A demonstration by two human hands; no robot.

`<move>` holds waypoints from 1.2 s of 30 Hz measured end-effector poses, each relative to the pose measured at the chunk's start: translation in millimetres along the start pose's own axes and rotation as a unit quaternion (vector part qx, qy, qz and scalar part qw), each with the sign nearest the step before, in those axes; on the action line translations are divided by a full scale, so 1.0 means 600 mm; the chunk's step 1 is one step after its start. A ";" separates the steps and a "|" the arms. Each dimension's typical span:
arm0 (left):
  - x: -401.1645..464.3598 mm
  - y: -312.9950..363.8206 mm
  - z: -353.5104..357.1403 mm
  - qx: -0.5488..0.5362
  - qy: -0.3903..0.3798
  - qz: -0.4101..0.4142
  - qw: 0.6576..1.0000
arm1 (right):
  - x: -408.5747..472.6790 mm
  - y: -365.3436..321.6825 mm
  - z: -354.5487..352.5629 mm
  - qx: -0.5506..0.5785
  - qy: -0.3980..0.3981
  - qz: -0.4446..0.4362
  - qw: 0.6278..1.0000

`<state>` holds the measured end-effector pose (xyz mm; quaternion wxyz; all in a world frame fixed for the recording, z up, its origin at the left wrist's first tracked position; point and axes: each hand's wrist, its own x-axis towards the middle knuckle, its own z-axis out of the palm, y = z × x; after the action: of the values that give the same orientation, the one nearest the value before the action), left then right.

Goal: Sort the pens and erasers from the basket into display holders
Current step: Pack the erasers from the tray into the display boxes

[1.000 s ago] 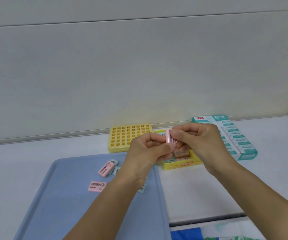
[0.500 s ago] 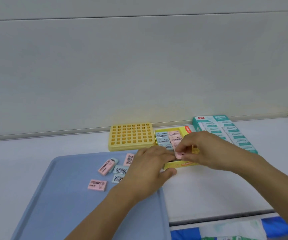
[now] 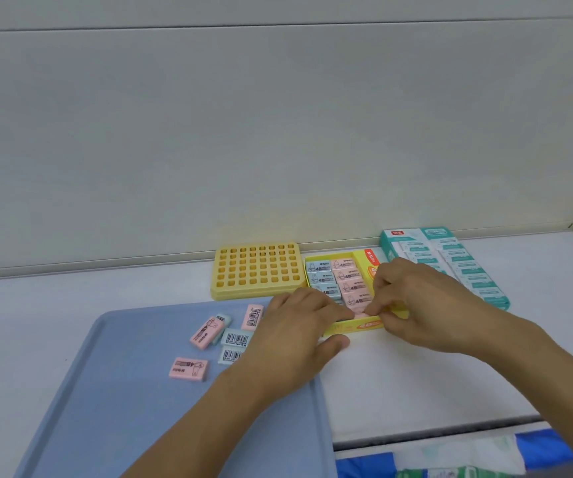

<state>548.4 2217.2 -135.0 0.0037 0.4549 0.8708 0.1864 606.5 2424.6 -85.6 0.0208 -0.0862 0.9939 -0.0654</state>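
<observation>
A yellow eraser display box (image 3: 369, 324) holds rows of blue and pink erasers. My right hand (image 3: 412, 305) pinches a pink eraser (image 3: 359, 313) at the box's front right corner, pressing it into the row. My left hand (image 3: 298, 326) lies flat with its fingertips at the box's front edge, beside that eraser, and its thumb on the table. Several loose pink and blue erasers lie on the blue tray (image 3: 112, 408), among them a pink one (image 3: 188, 369) and a pink one (image 3: 207, 332) resting on a blue one.
A yellow pen holder (image 3: 257, 270) with a grid of square holes stands behind the tray, with no pens in it. A teal box of white erasers (image 3: 450, 263) sits at the right. The shelf's front edge (image 3: 433, 436) runs below my right arm.
Both hands came down from chest height with the pink eraser to the yellow box. The eraser now sits at the front of the pink row, my right fingers still on it.
</observation>
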 end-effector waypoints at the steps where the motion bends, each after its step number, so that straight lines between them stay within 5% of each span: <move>1: 0.001 0.000 -0.001 0.012 -0.002 0.000 1.000 | -0.001 0.000 0.000 -0.004 -0.001 0.003 1.000; 12: 0.007 0.004 -0.001 0.039 -0.017 -0.007 0.999 | 0.005 -0.014 -0.005 -0.047 -0.021 0.038 0.998; 16: -0.017 -0.001 -0.013 -0.059 0.036 -0.011 0.998 | 0.012 -0.023 -0.004 -0.078 -0.020 0.029 0.996; 21: -0.091 -0.065 -0.058 -0.124 0.160 -0.128 0.971 | 0.034 -0.063 -0.003 0.033 0.049 -0.003 0.998; 27: -0.147 -0.130 -0.086 -0.009 0.074 -0.283 0.956 | 0.123 -0.143 0.034 0.025 0.024 -0.127 0.991; 31: -0.142 -0.129 -0.087 -0.012 0.019 -0.308 0.951 | 0.171 -0.176 0.049 -0.080 -0.021 -0.187 0.979; 36: -0.142 -0.129 -0.089 -0.137 0.107 -0.344 0.923 | 0.185 -0.174 0.042 -0.094 -0.036 -0.182 0.978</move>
<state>528.0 2092.5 -124.8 0.0369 0.0997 0.9351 0.3382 516.5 2300.2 -99.8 0.0362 -0.2693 0.9619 0.0292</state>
